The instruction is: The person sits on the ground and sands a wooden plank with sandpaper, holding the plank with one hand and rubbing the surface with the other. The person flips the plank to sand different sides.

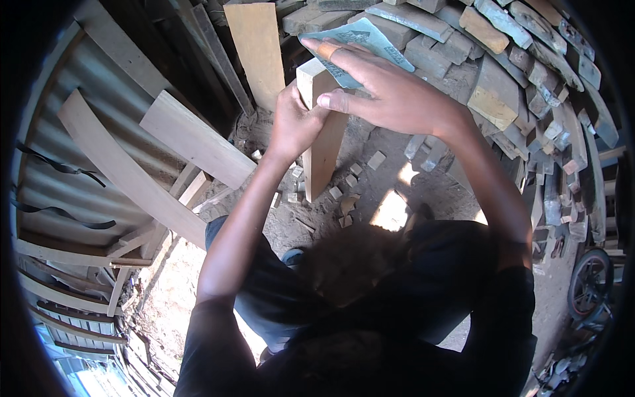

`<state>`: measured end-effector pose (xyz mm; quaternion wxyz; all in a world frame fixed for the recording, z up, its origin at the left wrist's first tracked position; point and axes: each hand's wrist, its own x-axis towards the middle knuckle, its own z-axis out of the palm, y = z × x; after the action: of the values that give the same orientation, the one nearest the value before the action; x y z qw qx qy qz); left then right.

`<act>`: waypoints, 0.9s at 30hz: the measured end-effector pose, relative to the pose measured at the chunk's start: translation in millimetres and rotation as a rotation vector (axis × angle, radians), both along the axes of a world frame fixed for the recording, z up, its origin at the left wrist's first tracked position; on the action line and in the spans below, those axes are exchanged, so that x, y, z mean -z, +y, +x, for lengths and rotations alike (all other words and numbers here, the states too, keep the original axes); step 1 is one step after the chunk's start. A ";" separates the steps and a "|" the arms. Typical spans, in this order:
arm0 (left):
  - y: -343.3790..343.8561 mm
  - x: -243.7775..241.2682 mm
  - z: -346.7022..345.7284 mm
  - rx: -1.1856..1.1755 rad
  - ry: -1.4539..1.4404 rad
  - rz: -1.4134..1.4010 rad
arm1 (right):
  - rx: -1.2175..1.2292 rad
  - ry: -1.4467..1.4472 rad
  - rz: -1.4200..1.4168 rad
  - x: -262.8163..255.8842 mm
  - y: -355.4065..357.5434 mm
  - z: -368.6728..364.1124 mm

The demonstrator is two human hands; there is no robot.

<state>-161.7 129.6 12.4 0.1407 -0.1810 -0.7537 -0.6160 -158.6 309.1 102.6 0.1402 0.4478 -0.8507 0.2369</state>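
A light wooden board [325, 161] stands on end before me, rising from near the dirt floor to my hands. My left hand [297, 124] grips its upper part at the left side, thumb near the edge. Under the fingers of my right hand [397, 94] lies a pale blue-green sheet of sandpaper [372, 37] with printed writing on its back. That hand presses the sheet over the board's top end, its thumb by the near edge. The sheet's underside is hidden, as is part of the board behind the hands.
Stacked timber offcuts [496, 94] fill the right and far side. Several small wood blocks [376, 160] lie on the dirt floor [278, 228]. At left, planks [198, 139] lean by a corrugated sheet [134, 144]. A spoked wheel [590, 284] stands far right.
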 end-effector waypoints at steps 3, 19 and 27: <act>1.6 -2.8 0.1 0.004 -0.010 -0.026 | -0.002 -0.169 -0.078 -9.1 6.5 -3.7; 1.7 -3.5 -2.0 -0.032 -0.018 0.110 | 0.510 0.839 -0.182 13.1 60.5 -59.1; -3.2 -10.8 0.5 -0.066 -0.064 0.035 | 0.136 -1.167 0.641 -21.8 62.1 -28.5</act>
<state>-161.2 126.5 23.3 0.1401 -0.1338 -0.7524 -0.6296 -187.2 371.2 124.3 -0.4683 0.2112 -0.8416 0.1665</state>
